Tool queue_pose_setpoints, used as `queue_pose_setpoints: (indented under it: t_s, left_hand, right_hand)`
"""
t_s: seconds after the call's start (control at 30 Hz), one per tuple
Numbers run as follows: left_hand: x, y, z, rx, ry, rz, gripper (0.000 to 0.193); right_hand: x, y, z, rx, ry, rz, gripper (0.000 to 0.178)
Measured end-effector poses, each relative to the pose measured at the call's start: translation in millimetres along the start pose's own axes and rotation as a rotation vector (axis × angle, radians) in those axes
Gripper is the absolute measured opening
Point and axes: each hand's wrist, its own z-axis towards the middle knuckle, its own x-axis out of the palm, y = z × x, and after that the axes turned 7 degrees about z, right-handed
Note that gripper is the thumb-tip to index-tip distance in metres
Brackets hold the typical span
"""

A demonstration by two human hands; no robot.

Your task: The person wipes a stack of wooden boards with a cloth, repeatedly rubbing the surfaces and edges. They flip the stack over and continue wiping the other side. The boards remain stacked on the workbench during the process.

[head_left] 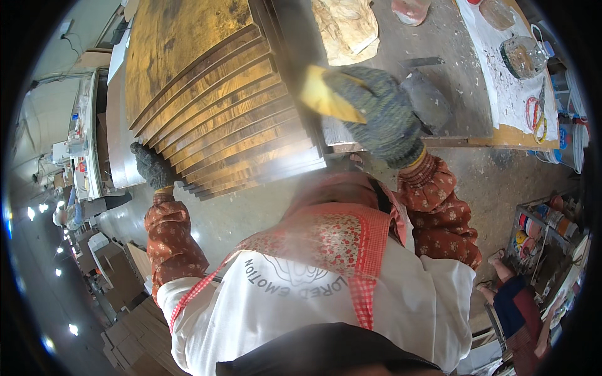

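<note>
Brown-stained wooden panels point(207, 119) lie in a stack on the worktable, fanned out so their edges form steps toward me. At the stack's left corner, my left hand point(152, 167), in a dark knitted glove, has its fingers curled around the panel edges. My right hand point(384, 113), in a grey-green knitted glove, is raised just right of the stack. It grips a folded yellow cloth-like piece point(327, 94), blurred by motion; its exact material cannot be made out. Part of the right fingers is hidden behind that piece.
Crumpled yellowish paper point(347, 31), a dark flat strip point(422, 62) and a grey crumpled piece point(427, 100) lie on the table. Farther right are a clear jar point(522, 57) and yellow-handled scissors point(539, 128). Another person point(517, 310) is at lower right, beside a shelf point(539, 232).
</note>
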Motion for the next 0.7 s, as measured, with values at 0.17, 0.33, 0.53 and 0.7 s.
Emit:
queue_pose_setpoints:
  t_s: [0.17,0.33,0.53,0.7]
  left_hand:
    - [6.4,6.7,-2.4,0.093,-0.090,-0.025,0.047]
    - [9.7,8.1,-0.4,0.170,-0.181,0.016,0.044]
    - [-7.0,-5.6,-0.5,0.047,-0.079,-0.079,0.035]
    - [-6.8,-5.6,2.2,0.004,-0.037,-0.075,0.037]
  right_hand:
    - [-4.9,-0.1,-7.9,0.166,0.275,0.343,0.052]
    - [-16.0,4.0,-11.9,0.056,0.302,0.068,0.041]
    - [-15.8,0.6,-9.2,-0.130,0.344,0.085,0.042]
    - [-19.4,4.2,-6.2,-0.062,0.350,0.076,0.039]
